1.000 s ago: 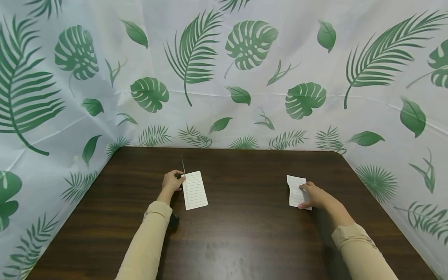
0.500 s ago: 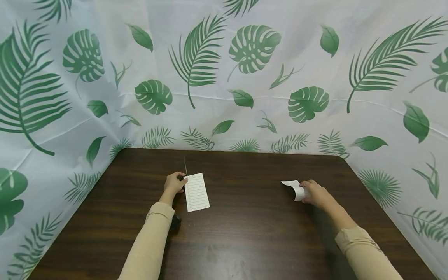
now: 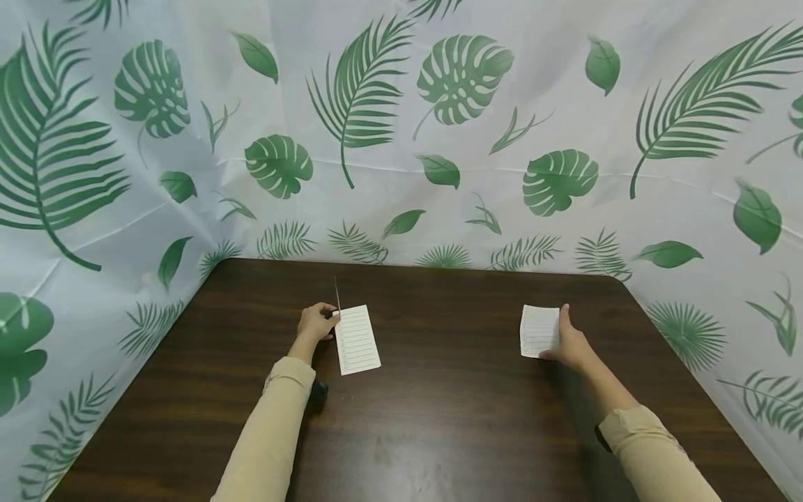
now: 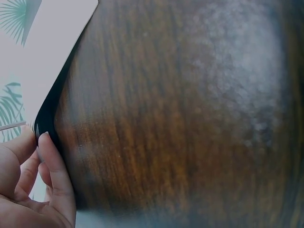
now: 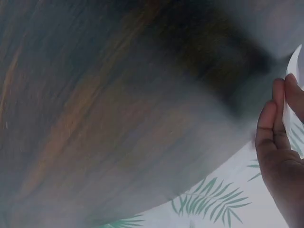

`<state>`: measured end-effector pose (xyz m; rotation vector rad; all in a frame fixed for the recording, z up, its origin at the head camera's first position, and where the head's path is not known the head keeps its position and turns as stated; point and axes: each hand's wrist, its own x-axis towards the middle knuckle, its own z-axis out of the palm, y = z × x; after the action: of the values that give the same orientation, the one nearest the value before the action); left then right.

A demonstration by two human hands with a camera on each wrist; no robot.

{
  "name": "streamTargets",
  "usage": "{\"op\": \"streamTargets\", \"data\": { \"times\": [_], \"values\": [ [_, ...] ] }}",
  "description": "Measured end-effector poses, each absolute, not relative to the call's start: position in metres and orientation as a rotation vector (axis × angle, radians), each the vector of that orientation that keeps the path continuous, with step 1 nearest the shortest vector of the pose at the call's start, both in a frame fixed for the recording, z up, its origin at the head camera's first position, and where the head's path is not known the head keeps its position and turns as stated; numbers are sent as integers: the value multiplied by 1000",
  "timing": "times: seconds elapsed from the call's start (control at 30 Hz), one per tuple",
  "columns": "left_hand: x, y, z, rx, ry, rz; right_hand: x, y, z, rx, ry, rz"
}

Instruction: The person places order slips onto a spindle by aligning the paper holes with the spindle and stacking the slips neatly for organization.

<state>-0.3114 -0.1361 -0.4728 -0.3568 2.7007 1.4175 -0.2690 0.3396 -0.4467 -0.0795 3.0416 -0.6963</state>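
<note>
My left hand [image 3: 314, 323] pinches the left edge of a white lined notepad [image 3: 357, 341] near its top corner. A thin upright leaf or cover [image 3: 337, 296] stands edge-on beside the fingers. In the left wrist view, thumb and fingers of the left hand [image 4: 38, 185] grip the corner of the pad [image 4: 57, 52], with a dark strip beneath it. To the right, my right hand [image 3: 572, 341] holds a small lined sheet of paper [image 3: 539, 332] by its right side. The right wrist view has this sheet [image 5: 293, 66] edge-on, slightly curved, between thumb and fingers of the right hand [image 5: 280, 142].
Both hands are over a dark wood-grain table [image 3: 426, 418]. A white curtain with green leaves [image 3: 389, 104] surrounds its back and sides. A black object [image 3: 318, 394] shows by the left sleeve, partly hidden.
The sheet in my right hand curled and tipped half a second ago, and now faces up nearly flat. The right fingers have shifted to its right edge. The left hand stays on the notepad.
</note>
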Motion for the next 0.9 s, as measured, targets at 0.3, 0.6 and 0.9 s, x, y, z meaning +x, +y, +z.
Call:
{"op": "streamTargets", "data": {
  "times": [0.3, 0.6, 0.9],
  "values": [
    [-313, -136, -474, -332, 2697, 1434, -269, 344, -442, 163, 2719, -1243],
    [-310, -134, -474, -349, 2708, 1414, -256, 333, -439, 286, 2444, -1375],
    [-310, -136, -472, -347, 2696, 1440, -255, 329, -446, 261, 2303, -1548]
  ]
}}
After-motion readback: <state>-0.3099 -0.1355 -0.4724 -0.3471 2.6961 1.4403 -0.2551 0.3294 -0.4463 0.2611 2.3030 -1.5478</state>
